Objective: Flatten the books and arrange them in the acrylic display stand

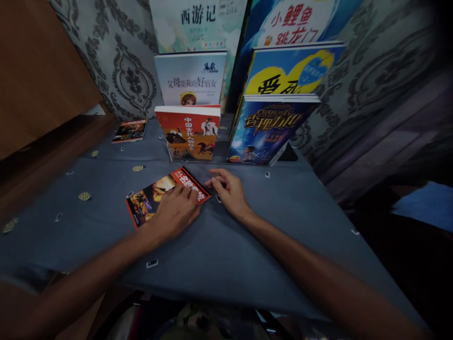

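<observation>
A thin red and orange book [154,196] lies flat on the grey cloth-covered table [247,236], turned at an angle. My left hand [176,212] rests on top of its near right part, fingers stretched out flat across the cover. My right hand [228,189] lies on the cloth just beyond the book's right corner, fingers loosely extended and touching that corner's edge. Neither hand grips anything.
Stepped rows of upright books stand at the back: an orange one [189,132], a dark blue one [265,130], a white one [191,78] and a yellow-blue one [290,71]. A small dark book [129,130] lies at the far left. A wooden panel [38,66] rises on the left.
</observation>
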{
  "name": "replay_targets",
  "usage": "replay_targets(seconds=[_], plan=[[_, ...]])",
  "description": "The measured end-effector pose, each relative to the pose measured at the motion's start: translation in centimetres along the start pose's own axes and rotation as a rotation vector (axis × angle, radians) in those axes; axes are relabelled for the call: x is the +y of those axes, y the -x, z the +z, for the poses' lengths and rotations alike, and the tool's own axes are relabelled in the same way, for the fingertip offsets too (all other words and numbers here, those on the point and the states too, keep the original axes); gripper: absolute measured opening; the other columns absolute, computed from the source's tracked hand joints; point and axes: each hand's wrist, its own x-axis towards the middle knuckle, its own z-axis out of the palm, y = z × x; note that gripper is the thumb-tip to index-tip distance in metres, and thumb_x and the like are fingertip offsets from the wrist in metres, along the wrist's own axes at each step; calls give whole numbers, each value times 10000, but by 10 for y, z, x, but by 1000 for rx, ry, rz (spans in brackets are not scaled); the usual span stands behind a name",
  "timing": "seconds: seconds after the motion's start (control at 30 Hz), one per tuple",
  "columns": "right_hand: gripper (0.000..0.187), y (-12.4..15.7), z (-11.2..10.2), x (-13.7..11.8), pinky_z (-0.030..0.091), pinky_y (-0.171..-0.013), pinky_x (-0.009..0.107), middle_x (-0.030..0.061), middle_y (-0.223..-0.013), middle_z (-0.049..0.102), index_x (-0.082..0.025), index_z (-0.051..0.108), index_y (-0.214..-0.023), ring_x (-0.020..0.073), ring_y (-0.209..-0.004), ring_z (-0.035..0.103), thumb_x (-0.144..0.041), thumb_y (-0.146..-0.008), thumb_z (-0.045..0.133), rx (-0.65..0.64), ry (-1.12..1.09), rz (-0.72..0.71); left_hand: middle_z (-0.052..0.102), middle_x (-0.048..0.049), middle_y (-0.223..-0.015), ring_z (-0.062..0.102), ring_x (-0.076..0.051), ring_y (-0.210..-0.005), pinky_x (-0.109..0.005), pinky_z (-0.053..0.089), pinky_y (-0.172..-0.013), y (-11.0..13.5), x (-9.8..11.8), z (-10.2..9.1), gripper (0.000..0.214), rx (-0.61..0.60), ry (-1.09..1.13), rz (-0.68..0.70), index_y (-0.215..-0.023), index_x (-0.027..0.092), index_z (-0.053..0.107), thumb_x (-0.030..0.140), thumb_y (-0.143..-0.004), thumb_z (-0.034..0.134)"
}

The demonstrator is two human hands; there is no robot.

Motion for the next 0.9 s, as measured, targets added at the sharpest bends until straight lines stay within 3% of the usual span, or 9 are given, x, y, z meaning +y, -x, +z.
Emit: replay_targets(seconds=[0.2, 0.33, 0.5, 0.6, 0.77, 0.9], plan=[[312, 3, 0, -11, 495, -697, 319, 35, -791, 764, -214, 655, -1108, 193, -727, 685, -427, -929, 513, 13, 19, -9, 709, -139, -933, 661, -267, -933, -386, 537, -827, -4, -2, -7, 275, -22, -65, 32, -930, 142, 669, 276, -991, 437], [317, 4, 1, -12, 498, -692, 312, 28, -777, 764, -222, 665, -1119, 188, -714, 682, -429, -940, 506, 25, 17, -24, 712, -140, -897, 678, -263, -891, -386, 540, -815, -4, -3, -11, 302, -8, -6, 41, -899, 143, 683, 268, -988, 423], [315, 5, 2, -13, 490, -674, 294, 27, -747, 755, -200, 681, -1128, 173, -665, 667, -355, -957, 466, 12, 59, -41, 719, -165, -926, 686, -292, -914, -407, 544, -806, -3, 0, -8, 315, -17, -10, 16, -926, 117, 700, 276, -990, 436], [277, 6, 2, -15, 465, -661, 287, 9, -668, 715, -195, 718, -1047, 167, -617, 632, -286, -940, 479, -39, 211, -71, 728, -144, -986, 681, -270, -959, -369, 543, -824, -1, -1, -8, 283, 3, -71, 43, -958, 130, 701, 292, -992, 472], [272, 12, 3, -22, 414, -648, 285, 56, -786, 729, -168, 729, -1067, 181, -670, 626, -227, -936, 498, -77, 528, -139, 724, -93, -1137, 664, -232, -1063, -346, 516, -928, 5, -28, -22, 273, -64, 12, 51, -1101, 185, 693, 300, -1017, 459], [283, 18, 5, -27, 415, -676, 306, 87, -847, 737, -158, 724, -1089, 212, -720, 653, -226, -957, 482, -159, 648, -190, 690, -95, -1233, 654, -259, -1103, -371, 513, -918, 16, -60, -33, 314, -134, -77, -164, -1220, 207, 654, 313, -1024, 432]])
